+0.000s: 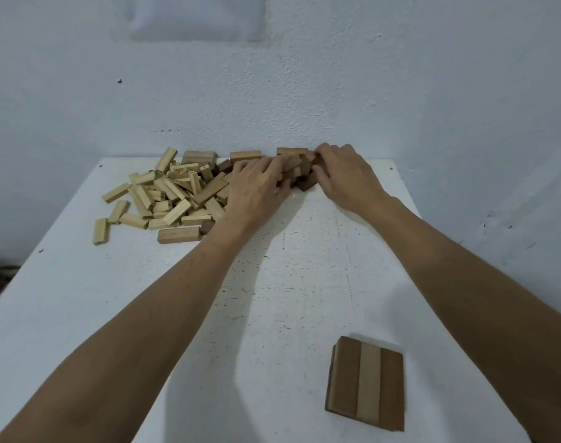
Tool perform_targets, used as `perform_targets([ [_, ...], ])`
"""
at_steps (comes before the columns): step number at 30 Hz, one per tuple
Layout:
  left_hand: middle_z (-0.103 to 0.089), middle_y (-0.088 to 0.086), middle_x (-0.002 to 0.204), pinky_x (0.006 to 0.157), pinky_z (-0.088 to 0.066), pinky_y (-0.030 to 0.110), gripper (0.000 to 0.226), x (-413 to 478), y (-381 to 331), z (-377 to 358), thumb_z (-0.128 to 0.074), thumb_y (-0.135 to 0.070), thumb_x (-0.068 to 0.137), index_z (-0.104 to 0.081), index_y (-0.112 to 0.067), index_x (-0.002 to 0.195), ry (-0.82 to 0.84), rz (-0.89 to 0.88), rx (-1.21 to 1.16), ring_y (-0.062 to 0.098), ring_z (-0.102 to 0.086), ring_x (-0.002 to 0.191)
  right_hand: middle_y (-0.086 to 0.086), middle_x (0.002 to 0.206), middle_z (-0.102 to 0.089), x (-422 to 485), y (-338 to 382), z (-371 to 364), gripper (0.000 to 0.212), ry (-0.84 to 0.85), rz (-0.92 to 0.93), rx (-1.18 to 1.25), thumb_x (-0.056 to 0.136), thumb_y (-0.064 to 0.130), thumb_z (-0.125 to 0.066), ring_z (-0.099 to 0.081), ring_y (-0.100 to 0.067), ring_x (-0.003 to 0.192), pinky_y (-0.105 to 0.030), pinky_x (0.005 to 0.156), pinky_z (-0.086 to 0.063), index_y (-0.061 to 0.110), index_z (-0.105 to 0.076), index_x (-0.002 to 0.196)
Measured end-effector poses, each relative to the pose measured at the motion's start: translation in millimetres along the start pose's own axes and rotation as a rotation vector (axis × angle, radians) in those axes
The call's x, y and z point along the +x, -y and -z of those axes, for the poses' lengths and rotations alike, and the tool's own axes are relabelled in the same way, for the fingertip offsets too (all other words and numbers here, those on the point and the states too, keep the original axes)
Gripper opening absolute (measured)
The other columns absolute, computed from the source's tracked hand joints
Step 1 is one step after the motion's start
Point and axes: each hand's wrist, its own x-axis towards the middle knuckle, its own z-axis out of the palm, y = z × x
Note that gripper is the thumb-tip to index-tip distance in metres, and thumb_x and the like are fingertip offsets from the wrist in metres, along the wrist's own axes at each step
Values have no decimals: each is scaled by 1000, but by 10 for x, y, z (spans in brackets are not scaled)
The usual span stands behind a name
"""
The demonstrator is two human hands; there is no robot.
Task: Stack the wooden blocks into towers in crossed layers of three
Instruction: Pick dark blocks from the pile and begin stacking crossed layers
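Head view: both arms reached to the far edge of the table (113, 314), where it met the wall (432, 91)
Left hand (257, 187): fingers spread and bent over the near-left side of the dark blocks (300, 171); fingertips hidden, so whether it gripped or only pressed could not be told
Right hand (346, 174): just beside the left, on the other side of the same cluster; thumb and curled fingers closed round a dark block at its top
Dark blocks: a small jumble between the two hands; lying at mixed angles, no common axis
Pile (164, 193): mostly pale blocks, loose and crossed, left of the left hand and touching the cluster; one brown block (178, 235) lay flat at its near edge, long axis across the table
Tower (367, 382): near the person, at the right, well apart from the hands and pile; top layer of three, brown, pale, brown, touching side by side; an edge of something lower showed at its left, layer count unclear
Key relation: tower lay back toward the person from both hands, beside the right forearm; the right hand was probably the nearer one to carry to it
Long axis: the top layer ran roughly away from the person, slightly tilted; the next three would likely need to lie across, left to right
Progress: early, judged from the low tower and full pile
Risk: a forearm drawn back could brush the tower
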Motion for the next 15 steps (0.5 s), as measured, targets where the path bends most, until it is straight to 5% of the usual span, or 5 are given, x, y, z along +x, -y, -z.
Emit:
perform_targets([
  [3,-69,1,88,61,-49,32,38,-109,-87,245,-57,-34,90,-64,-12,120,-20,79,-156,18,-62,69,-4,84,-57,-180,121,201,21,-31,-15,119,101,22,-43,-54,-28,76,-36,59,-37,8,-52,113],
  [6,-69,-1,96,70,-55,32,40,-282,-163,561,-59,-37,92,-63,-14,124,22,145,-347,14,-64,81,3,83,-55,-403,309,419,21,-41,-7,167,101,24,-46,-49,-19,69,-31,59,-30,11,-55,115],
  [11,-63,-14,97,74,-56,21,33,-674,-277,1162,-72,-27,90,-66,-14,119,91,161,-509,4,-61,81,6,87,-63,-835,804,731,18,27,40,211,100,29,-51,-56,-18,73,-39,63,-47,18,-61,111],
  [15,-69,-12,95,77,-57,30,28,-1033,-270,1513,-73,-24,88,-70,-17,115,221,215,-595,8,-66,81,5,75,-61,-1165,1267,936,17,150,63,234,99,31,-55,-55,-11,66,-35,61,-47,19,-64,107],
])
